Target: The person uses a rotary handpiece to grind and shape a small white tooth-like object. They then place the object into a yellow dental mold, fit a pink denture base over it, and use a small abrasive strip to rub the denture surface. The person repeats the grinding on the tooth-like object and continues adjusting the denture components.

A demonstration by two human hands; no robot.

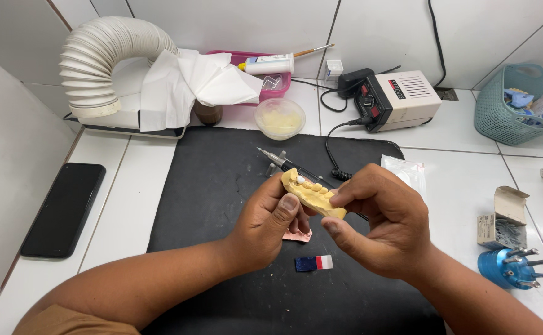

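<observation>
Both my hands hold a yellow plaster dental model (pixel 312 193) above a black mat (pixel 222 174). My left hand (pixel 268 226) grips its near side, thumb pressed on the model's lower edge. My right hand (pixel 380 220) pinches the model's right end between thumb and fingers. One tooth at the model's far left end is white; the other teeth are yellow. A small pink piece (pixel 299 236) lies on the mat under my left hand. A rotary handpiece (pixel 278 159) lies on the mat just behind the model.
A small blue, white and red strip (pixel 313 263) lies on the mat. A black phone (pixel 64 208) is at left, a white ribbed hose (pixel 98 62) behind. A motor control box (pixel 398 99), clear bowl (pixel 279 118), teal basket (pixel 516 102), blue bur stand (pixel 510 268) and small cardboard box (pixel 501 220) surround.
</observation>
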